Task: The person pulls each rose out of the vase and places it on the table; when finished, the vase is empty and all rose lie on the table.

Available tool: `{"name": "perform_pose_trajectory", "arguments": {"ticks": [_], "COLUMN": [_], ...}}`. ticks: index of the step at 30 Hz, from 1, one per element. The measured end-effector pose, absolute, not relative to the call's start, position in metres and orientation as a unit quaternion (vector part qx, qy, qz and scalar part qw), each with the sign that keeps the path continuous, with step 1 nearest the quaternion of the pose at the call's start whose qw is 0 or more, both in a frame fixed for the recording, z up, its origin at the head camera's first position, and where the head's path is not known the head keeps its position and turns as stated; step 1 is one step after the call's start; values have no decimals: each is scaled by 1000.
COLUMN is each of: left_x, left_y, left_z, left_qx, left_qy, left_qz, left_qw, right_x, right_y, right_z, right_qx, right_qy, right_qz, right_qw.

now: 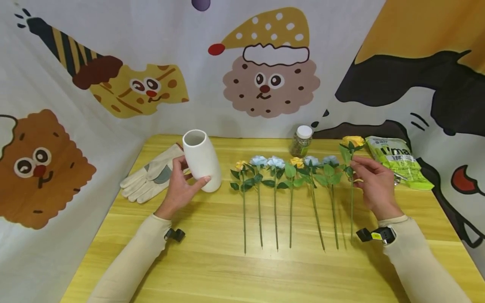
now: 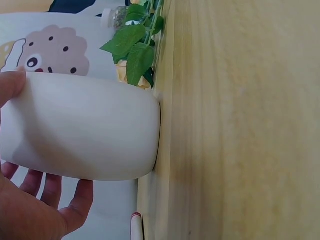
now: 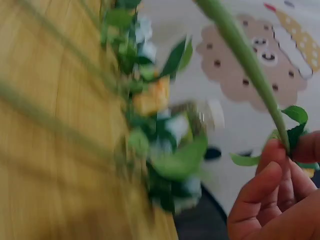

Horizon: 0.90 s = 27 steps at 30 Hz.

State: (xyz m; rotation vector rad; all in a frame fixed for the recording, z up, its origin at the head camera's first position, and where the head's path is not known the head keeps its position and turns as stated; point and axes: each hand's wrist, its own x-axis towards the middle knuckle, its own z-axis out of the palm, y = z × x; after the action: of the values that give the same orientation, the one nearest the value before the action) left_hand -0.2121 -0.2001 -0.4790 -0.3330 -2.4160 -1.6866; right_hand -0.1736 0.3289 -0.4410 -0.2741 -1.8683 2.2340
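Observation:
My left hand [image 1: 179, 185] holds a white vase [image 1: 204, 164] round its side, thumb in front and fingers behind. In the left wrist view the vase's base is right at the tabletop, and its mouth faces up in the head view. At the right, my right hand [image 1: 376, 187] pinches the stem of a yellow artificial rose [image 1: 354, 141] just below the bloom. The right wrist view shows its green stem [image 3: 245, 57] between thumb and fingers, raised off the table. Blue roses [image 1: 275, 162] and yellow roses [image 1: 297, 162] lie in a row between the hands, stems toward me.
Work gloves [image 1: 145, 181] lie left of the vase. Behind the roses stands a jar with a white lid [image 1: 304, 132]. A green and white packet [image 1: 398, 162] lies at the back right of the wooden table [image 1: 227, 273]. A printed cloth [image 1: 212, 92] hangs behind.

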Motion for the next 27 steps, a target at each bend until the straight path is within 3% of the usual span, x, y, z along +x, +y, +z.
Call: {"name": "perform_pose_trajectory", "arguments": {"ticks": [9,19,27], "left_x": [-213,-213,-212], "left_y": [-201,-201,-201], "left_z": [-482,-480,-477], "left_qx": [-114,-115,-117], "left_qy": [-808,-805,-808], "left_qz": [-572,-576,-571], "left_qw": [88,87,84], "right_x": [-174,-186,-196], "right_y": [372,392,395], "right_z": [-459,-483,-490], "right_qx": [-161,-152,-135], "right_qy": [-663,-816,-829], "right_qz": [727,557,533], "right_qw": [79,-41,-100]}}
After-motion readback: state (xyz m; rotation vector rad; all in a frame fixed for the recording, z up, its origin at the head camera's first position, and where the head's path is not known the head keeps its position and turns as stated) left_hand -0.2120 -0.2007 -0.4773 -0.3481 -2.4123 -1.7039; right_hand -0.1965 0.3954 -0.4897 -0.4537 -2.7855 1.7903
